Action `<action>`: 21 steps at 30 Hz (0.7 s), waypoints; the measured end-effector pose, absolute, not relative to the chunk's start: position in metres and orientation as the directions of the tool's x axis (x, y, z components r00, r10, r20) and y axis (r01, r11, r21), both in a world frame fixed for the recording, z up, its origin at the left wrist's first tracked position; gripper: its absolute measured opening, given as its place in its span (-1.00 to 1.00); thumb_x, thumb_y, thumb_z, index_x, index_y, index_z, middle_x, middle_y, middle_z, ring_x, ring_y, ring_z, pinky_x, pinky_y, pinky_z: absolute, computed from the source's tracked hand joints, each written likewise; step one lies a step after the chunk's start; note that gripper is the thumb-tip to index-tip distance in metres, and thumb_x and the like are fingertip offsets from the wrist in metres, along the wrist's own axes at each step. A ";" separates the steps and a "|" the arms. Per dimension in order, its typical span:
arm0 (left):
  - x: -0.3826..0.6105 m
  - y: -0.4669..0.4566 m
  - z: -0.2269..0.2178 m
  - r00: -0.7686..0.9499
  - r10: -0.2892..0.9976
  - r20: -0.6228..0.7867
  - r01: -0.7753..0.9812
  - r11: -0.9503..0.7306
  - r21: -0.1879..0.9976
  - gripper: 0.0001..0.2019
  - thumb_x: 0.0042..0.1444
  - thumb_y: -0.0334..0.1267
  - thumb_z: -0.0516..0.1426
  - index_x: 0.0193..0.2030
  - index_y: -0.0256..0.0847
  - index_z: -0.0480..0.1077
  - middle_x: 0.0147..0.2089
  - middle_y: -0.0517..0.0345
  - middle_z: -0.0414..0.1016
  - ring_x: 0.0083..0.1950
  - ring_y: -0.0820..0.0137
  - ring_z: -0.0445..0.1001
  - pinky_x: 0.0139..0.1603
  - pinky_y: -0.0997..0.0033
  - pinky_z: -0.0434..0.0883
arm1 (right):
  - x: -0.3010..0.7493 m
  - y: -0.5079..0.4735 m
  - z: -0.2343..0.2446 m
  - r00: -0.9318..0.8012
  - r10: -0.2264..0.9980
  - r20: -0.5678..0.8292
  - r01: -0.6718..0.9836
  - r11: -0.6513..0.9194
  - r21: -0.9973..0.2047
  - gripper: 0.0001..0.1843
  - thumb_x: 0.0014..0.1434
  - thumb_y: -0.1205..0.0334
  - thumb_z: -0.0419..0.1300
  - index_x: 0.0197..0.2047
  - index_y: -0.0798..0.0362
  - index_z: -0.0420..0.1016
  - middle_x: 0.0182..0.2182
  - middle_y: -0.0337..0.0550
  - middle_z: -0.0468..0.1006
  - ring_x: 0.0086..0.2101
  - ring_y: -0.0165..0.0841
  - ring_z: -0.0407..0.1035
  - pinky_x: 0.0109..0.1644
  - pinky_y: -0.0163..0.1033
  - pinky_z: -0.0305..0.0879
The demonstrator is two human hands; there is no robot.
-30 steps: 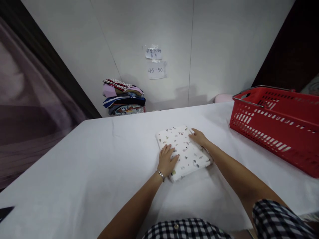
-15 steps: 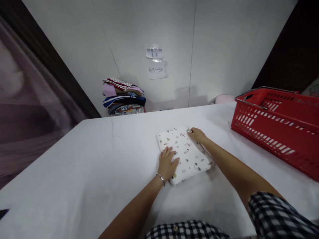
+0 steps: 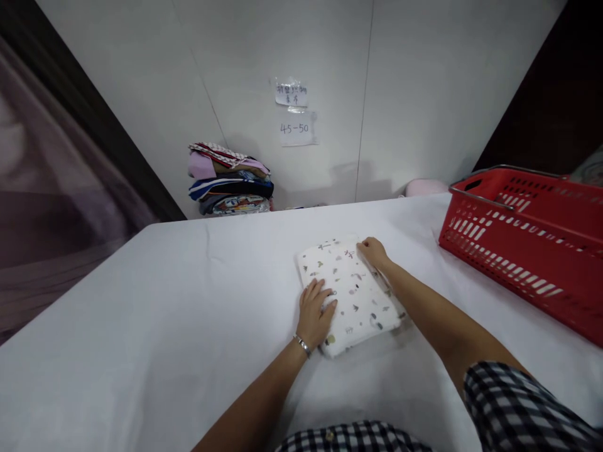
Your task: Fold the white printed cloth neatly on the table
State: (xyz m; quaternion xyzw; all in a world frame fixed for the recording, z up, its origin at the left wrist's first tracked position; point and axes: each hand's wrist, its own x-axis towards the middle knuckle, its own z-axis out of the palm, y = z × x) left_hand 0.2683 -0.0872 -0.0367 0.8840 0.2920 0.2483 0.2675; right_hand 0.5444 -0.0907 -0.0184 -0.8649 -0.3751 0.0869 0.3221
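Observation:
A folded white cloth (image 3: 353, 289) with small scattered prints lies on the white-covered table (image 3: 226, 301) in front of me. My left hand (image 3: 315, 314) rests flat on its left edge, fingers apart. At the far right corner, my right hand (image 3: 374, 252) pinches the cloth's edge between thumb and curled fingers. Layers of fabric show along the right side, partly hidden behind my right forearm.
A red plastic basket (image 3: 527, 238) with a metal handle stands at the right. Beyond the table's far edge is a stack of folded fabrics (image 3: 230, 182), left of centre. Paper notes (image 3: 294, 129) are taped to the wall, and a pink rounded object (image 3: 426, 187) sits at the back right.
My right hand has closed more tightly at the cloth's far right corner, and the cloth's top layer has shifted slightly. My left hand stays in place. The view has moved a little.

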 end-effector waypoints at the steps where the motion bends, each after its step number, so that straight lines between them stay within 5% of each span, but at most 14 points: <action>1: 0.268 -0.087 -0.037 0.701 0.651 0.291 0.374 -0.683 0.627 -0.72 0.17 -0.17 0.01 -0.03 -0.13 0.38 0.25 0.10 0.21 0.35 0.25 -0.04 0.33 0.03 -0.03 | 0.545 -0.092 -0.021 0.712 0.698 0.076 0.585 -0.530 -0.614 -0.75 0.11 0.13 0.05 -0.36 0.11 0.44 -0.34 -0.10 0.51 -0.30 -0.33 0.34 -0.28 -0.33 0.14; 5: 0.269 -0.076 -0.038 0.609 0.726 0.320 0.355 -0.610 0.709 -0.66 0.17 -0.12 0.00 0.05 -0.15 0.32 0.30 0.08 0.12 0.36 0.27 -0.05 0.33 0.11 0.01 | 0.546 -0.094 -0.028 0.719 0.695 0.025 0.577 -0.576 -0.579 -0.75 0.11 0.11 0.07 -0.28 0.09 0.44 -0.31 -0.11 0.53 -0.31 -0.35 0.35 -0.29 -0.34 0.15; 8: 0.273 -0.057 -0.040 0.463 0.865 0.193 0.414 -0.404 0.816 -0.54 0.16 -0.05 0.00 0.17 -0.17 0.19 0.34 0.01 0.01 0.35 0.24 -0.01 0.30 0.13 0.09 | 0.547 -0.092 -0.030 0.714 0.700 0.003 0.579 -0.588 -0.564 -0.70 0.13 0.08 0.05 -0.19 0.08 0.44 -0.22 -0.09 0.53 -0.24 -0.33 0.37 -0.24 -0.34 0.16; 12: 0.286 -0.029 -0.039 0.360 0.932 -0.045 0.462 -0.136 0.876 -0.36 0.10 0.06 0.03 0.25 -0.23 0.03 0.23 -0.14 0.22 0.22 0.19 0.24 0.19 0.14 0.23 | 0.547 -0.089 -0.028 0.697 0.716 -0.036 0.590 -0.601 -0.540 -0.63 0.16 0.02 0.01 -0.20 0.12 0.47 -0.22 -0.01 0.54 -0.20 -0.27 0.38 -0.21 -0.31 0.17; 16: 0.302 -0.013 -0.027 0.332 0.932 -0.144 0.511 -0.049 0.858 -0.36 0.01 -0.04 0.15 0.19 -0.27 0.11 0.17 -0.18 0.31 0.14 0.16 0.34 0.12 0.20 0.30 | 0.543 -0.086 -0.022 0.684 0.727 -0.058 0.600 -0.606 -0.523 -0.60 0.20 0.06 -0.04 -0.22 0.15 0.50 -0.21 0.05 0.54 -0.21 -0.26 0.40 -0.23 -0.31 0.18; 21: 0.302 0.017 -0.007 0.320 0.947 -0.004 0.331 -0.108 0.937 -0.42 0.01 -0.21 0.16 0.18 -0.20 0.14 0.09 -0.01 0.40 0.01 0.31 0.44 0.02 0.34 0.37 | 0.526 -0.076 -0.021 0.664 0.744 -0.072 0.620 -0.602 -0.502 -0.60 0.22 0.11 -0.08 -0.24 0.14 0.52 -0.21 -0.01 0.56 -0.22 -0.30 0.41 -0.24 -0.35 0.19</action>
